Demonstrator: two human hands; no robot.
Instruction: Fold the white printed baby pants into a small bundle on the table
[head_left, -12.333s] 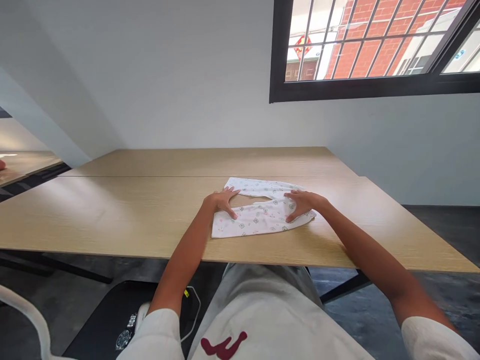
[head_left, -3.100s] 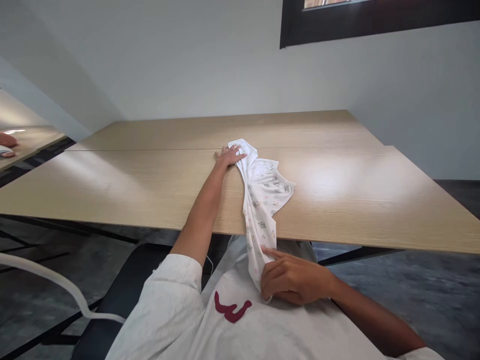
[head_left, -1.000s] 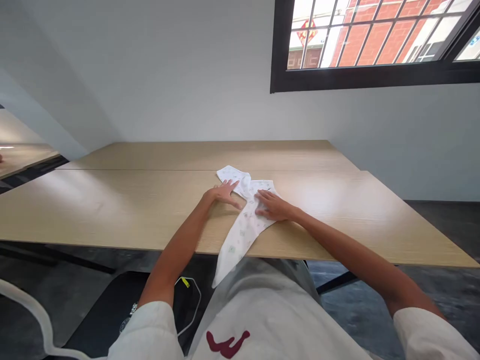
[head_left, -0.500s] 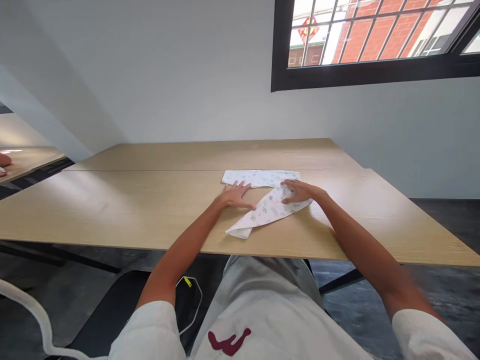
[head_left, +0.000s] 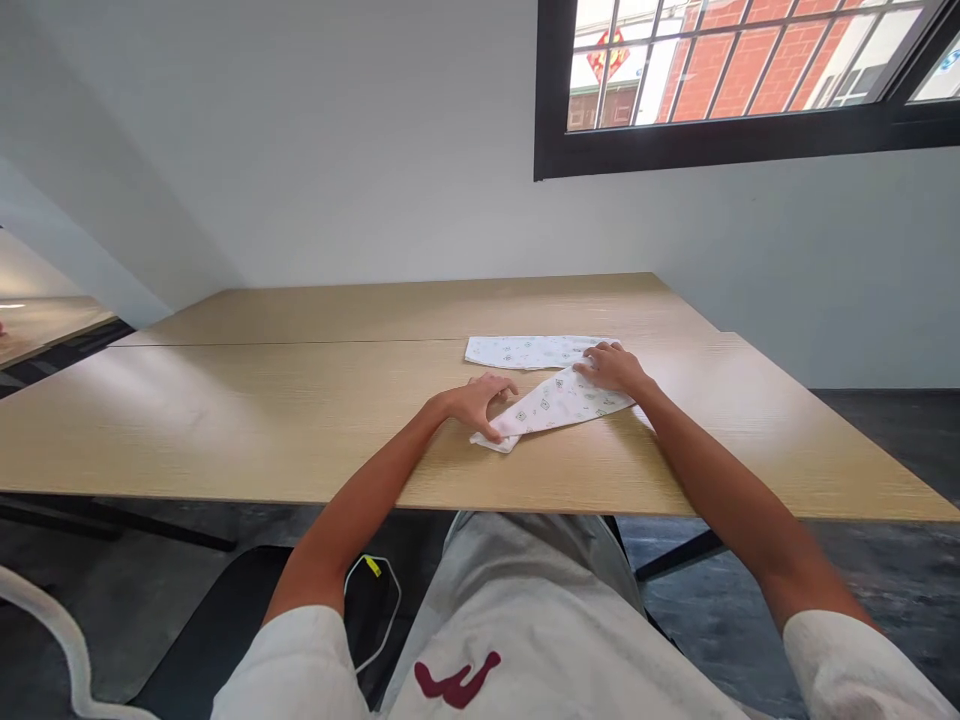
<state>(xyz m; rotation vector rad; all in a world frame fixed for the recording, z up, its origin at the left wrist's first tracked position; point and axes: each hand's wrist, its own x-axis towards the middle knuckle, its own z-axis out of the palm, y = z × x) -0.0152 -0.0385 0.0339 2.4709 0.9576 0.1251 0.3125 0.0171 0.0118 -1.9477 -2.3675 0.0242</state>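
White baby pants [head_left: 564,402] with a small grey print lie on the table, their two legs spread apart toward the left. The far leg lies straight; the near leg slants toward me, its cuff end turned under. My right hand [head_left: 613,368] is closed over the cloth at the right, where the legs join, and hides part of it. At the near leg's lower end is my left hand [head_left: 480,402], thumb touching the fabric and fingers arched apart from it.
The light wooden table [head_left: 262,420] has a seam running across it behind the pants. A wall and a dark-framed window [head_left: 705,140] stand beyond. A black chair [head_left: 217,630] and a white cable [head_left: 394,600] are below the table's front edge.
The pants have shifted to the right with my right hand, and the near leg's end has moved up and right. My left hand has moved toward that end, its fingers more arched.
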